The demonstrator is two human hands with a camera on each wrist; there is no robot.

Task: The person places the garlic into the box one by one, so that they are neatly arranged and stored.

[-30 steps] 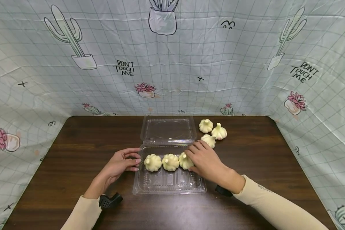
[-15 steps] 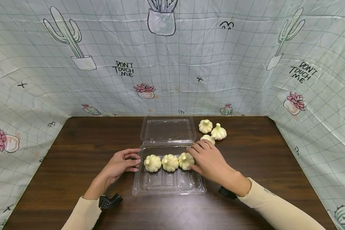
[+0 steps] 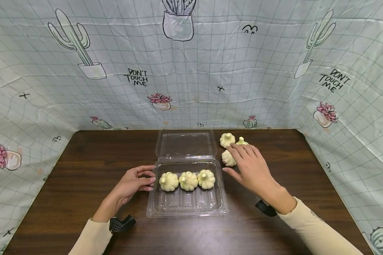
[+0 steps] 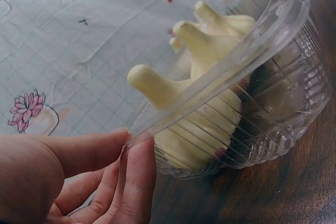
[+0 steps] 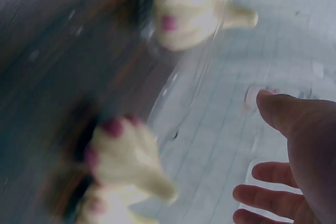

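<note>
A clear plastic clamshell container (image 3: 191, 209) lies with its lid folded back, and three pale garlic bulbs (image 3: 188, 181) stand in a row inside it. My left hand (image 3: 132, 184) pinches the container's left rim (image 4: 210, 85) between thumb and fingers. To the right of the container my right hand (image 3: 253, 170) hovers with spread fingers, nothing in its grasp. Under and beside those fingers are three more bulbs: a front one (image 3: 228, 158), a back one (image 3: 227, 140), and one (image 3: 241, 140) mostly hidden by the hand. In the right wrist view a bulb (image 5: 126, 153) sits apart from the fingertips.
The raised lid (image 3: 186, 143) lies back toward the cloth backdrop (image 3: 191, 71), which hangs around the rear and sides. A dark wooden table (image 3: 105, 152) carries everything. Black wrist cameras (image 3: 122, 224) are strapped below both hands.
My right hand has come off the rightmost bulb in the container and moved right and away toward the loose bulbs. My left hand has kept its place at the rim.
</note>
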